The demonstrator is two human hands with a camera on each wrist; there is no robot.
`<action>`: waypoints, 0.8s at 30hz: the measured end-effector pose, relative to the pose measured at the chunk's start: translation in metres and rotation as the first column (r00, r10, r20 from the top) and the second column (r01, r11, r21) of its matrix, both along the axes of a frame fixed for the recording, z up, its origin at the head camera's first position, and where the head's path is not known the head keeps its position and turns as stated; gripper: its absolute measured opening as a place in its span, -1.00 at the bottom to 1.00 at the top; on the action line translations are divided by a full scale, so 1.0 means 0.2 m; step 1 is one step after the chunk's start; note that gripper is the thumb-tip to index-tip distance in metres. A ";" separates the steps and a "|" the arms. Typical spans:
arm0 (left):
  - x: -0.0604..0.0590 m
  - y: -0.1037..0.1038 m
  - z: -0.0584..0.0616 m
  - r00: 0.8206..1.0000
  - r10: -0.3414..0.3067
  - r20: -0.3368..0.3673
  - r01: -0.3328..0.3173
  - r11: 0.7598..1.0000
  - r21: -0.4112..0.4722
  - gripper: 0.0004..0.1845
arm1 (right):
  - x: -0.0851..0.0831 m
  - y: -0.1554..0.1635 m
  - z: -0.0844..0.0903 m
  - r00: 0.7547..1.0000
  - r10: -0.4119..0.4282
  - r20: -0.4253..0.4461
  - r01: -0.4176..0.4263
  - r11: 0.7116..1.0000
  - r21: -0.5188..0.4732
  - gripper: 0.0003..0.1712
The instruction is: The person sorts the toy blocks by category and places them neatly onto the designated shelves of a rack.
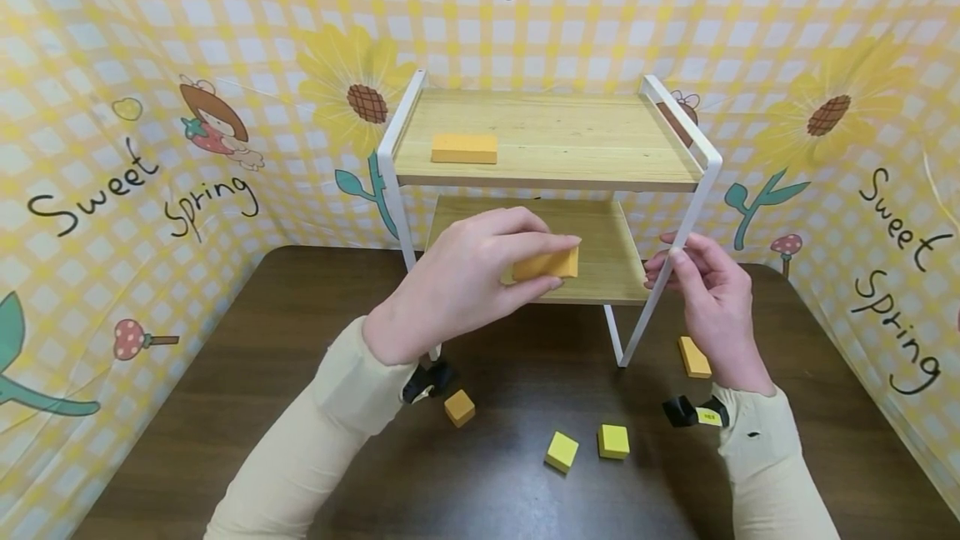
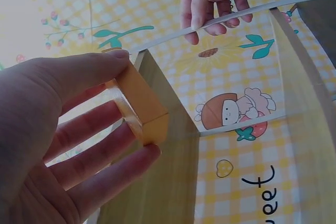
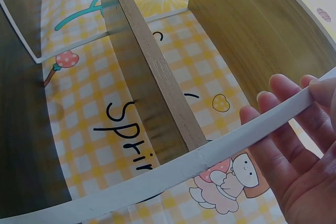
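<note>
My left hand point(image 1: 487, 261) pinches an orange rectangular block point(image 1: 551, 263) between thumb and fingertips. It holds the block in front of the lower board point(image 1: 600, 232) of a two-tier shelf, below the level of the upper board point(image 1: 555, 132). In the left wrist view the thumb lies on one end of the block point(image 2: 144, 98) and fingertips touch its other side. My right hand point(image 1: 712, 290) holds the shelf's white right front leg point(image 1: 660, 290), thumb in front and fingers behind. Another orange block point(image 1: 463, 149) lies on the upper board, towards its left front.
On the dark brown table point(image 1: 300, 457) are an orange cube point(image 1: 460, 408), two yellow cubes point(image 1: 561, 452) near the front, and an orange block point(image 1: 694, 357) beside my right wrist. A yellow checked cloth point(image 1: 525, 32) with sunflowers hangs behind and at both sides.
</note>
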State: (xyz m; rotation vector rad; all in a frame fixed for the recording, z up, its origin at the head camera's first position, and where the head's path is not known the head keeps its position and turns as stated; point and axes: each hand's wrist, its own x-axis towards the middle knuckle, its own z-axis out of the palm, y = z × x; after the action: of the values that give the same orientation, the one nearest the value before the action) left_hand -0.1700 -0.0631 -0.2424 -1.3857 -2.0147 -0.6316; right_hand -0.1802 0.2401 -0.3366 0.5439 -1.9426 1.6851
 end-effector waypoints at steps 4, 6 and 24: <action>-0.01 0.01 0.03 1.000 -0.013 -0.029 0.013 1.000 0.004 -0.64 | 0.00 0.00 0.00 1.000 0.000 0.004 0.000 1.000 0.003 -0.70; -0.01 0.01 0.05 0.999 -0.019 -0.041 0.020 1.000 0.006 -0.64 | 0.00 0.00 0.00 1.000 -0.005 0.004 0.005 1.000 0.007 -0.70; -0.03 0.04 0.19 0.997 -0.054 -0.050 0.056 0.998 0.031 -0.62 | 0.00 0.00 0.00 1.000 -0.012 0.001 0.012 1.000 0.018 -0.70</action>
State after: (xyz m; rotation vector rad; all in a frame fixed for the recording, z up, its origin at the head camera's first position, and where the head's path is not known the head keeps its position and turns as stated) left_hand -0.1762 -0.0546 -0.2039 -1.4278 -1.9256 -0.6455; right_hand -0.1803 0.2404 -0.3365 0.5374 -1.9595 1.6626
